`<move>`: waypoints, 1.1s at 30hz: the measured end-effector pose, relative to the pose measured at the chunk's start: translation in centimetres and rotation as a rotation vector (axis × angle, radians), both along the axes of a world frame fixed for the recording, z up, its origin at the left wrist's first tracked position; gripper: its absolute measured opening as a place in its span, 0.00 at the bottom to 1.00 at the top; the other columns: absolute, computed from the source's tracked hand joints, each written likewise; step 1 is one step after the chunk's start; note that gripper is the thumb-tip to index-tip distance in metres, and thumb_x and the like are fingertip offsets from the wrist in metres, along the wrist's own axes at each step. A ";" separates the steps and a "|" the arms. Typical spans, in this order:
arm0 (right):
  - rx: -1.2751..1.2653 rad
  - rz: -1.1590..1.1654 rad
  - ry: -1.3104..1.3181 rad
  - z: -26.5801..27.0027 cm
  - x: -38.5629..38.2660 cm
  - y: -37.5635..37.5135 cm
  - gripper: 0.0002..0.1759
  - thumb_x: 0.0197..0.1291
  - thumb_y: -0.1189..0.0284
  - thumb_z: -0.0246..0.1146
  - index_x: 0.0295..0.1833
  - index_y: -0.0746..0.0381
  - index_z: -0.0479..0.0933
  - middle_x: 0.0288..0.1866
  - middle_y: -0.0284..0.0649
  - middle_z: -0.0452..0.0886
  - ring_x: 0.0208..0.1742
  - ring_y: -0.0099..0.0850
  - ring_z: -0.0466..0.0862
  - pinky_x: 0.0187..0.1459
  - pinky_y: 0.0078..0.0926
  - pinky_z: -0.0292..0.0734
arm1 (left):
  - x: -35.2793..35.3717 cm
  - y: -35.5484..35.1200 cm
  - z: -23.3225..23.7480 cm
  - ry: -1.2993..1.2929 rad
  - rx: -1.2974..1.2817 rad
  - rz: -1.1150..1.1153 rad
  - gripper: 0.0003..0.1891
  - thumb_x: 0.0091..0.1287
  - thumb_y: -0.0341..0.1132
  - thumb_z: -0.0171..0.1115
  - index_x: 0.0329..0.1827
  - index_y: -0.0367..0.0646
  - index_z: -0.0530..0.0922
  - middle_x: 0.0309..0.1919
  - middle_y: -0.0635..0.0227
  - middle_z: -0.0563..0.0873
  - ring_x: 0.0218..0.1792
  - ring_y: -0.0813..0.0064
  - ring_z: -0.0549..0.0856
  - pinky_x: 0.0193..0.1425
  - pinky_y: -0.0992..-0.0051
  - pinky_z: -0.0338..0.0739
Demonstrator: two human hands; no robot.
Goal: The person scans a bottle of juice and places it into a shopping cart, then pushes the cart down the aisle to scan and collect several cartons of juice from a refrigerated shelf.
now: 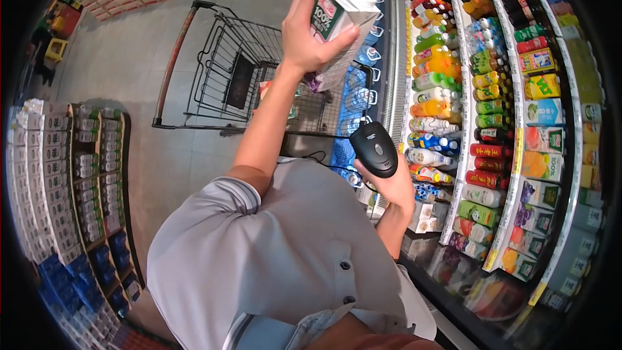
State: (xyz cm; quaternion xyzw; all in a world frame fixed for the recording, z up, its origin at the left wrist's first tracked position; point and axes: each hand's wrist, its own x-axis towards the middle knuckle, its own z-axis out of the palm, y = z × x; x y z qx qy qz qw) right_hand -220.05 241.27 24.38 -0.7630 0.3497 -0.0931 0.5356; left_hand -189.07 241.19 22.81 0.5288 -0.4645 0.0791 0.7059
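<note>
Drink-filled shelves [465,129] line our three o'clock; a wire shopping cart [240,81] stands at eleven. Our left hand [311,35] grips a carton [346,16] at twelve, thumb against fingers. Our right hand [394,185] holds a black handheld device [376,150] toward three, fingers mostly hidden.

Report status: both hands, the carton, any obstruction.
Left hand gripping carton, raised. Right hand holding black handheld device. Nothing seen between carton and device; wire shopping cart beyond them.
</note>
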 end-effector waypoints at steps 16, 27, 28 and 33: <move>0.179 -0.230 0.382 -5.8 3.4 0.8 0.14 0.57 0.66 0.77 0.37 0.66 0.84 0.23 0.38 0.84 0.26 0.25 0.84 0.33 0.30 0.78 | 5.9 1.3 -32.9 -0.069 1.311 -0.112 0.49 0.46 0.48 0.81 0.75 0.65 0.67 0.60 0.54 0.79 0.54 0.45 0.85 0.58 0.52 0.81; 0.452 -0.674 0.547 -8.2 -0.9 6.6 0.16 0.59 0.64 0.77 0.31 0.66 0.83 0.20 0.35 0.83 0.22 0.22 0.82 0.26 0.26 0.75 | 3.3 1.0 -47.5 0.085 1.872 -0.086 0.55 0.54 0.54 0.77 0.84 0.73 0.52 0.71 0.45 0.64 0.60 0.33 0.79 0.62 0.49 0.78; 0.489 -0.720 0.534 -8.3 -1.1 7.1 0.16 0.59 0.64 0.77 0.32 0.66 0.83 0.20 0.35 0.83 0.22 0.22 0.82 0.26 0.26 0.75 | 3.2 0.6 -47.3 0.106 1.922 -0.106 0.54 0.55 0.54 0.77 0.84 0.74 0.52 0.75 0.45 0.61 0.63 0.33 0.78 0.65 0.50 0.78; 0.507 -0.738 0.604 -8.1 -0.5 8.0 0.16 0.59 0.64 0.77 0.31 0.65 0.83 0.21 0.34 0.83 0.22 0.21 0.82 0.27 0.26 0.76 | 0.4 0.6 -48.5 -0.091 1.839 -0.073 0.49 0.62 0.42 0.68 0.85 0.54 0.50 0.78 0.37 0.54 0.68 0.36 0.71 0.68 0.50 0.75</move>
